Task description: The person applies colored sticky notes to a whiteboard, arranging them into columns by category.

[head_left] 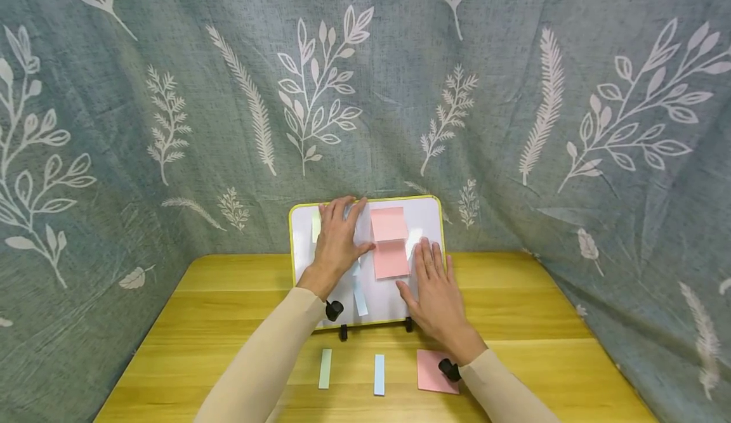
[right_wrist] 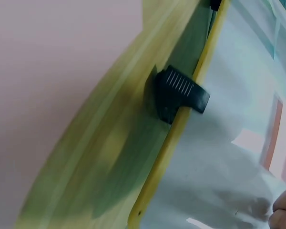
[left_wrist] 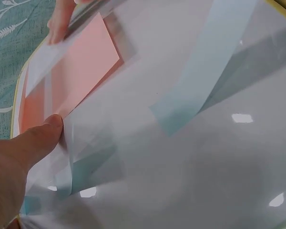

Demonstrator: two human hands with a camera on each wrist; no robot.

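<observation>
A whiteboard (head_left: pixel 388 299) with a yellow rim leans upright on the table. My left hand (head_left: pixel 337 239) lies over its upper left-middle part, fingers spread toward the top edge. In the left wrist view, the left thumb (left_wrist: pixel 38 143) meets the lower edge of a pink sticky note (left_wrist: pixel 86 67). My right hand (head_left: pixel 436 296) rests its extended fingers on the board's right side. Two pink notes, an upper one (head_left: pixel 388 223) and a lower one (head_left: pixel 391 260), sit between the hands. A blue strip (head_left: pixel 360 296) hangs below the left hand, which partly covers a green strip (head_left: pixel 316 226).
Black stand feet (head_left: pixel 343 332) support the board's lower edge; one clip (right_wrist: pixel 181 93) shows closely in the right wrist view. In front lie a green strip pad (head_left: pixel 325 369), a blue strip pad (head_left: pixel 379 375) and a pink note pad (head_left: pixel 428 378). Patterned cloth (head_left: pixel 365 93) hangs behind.
</observation>
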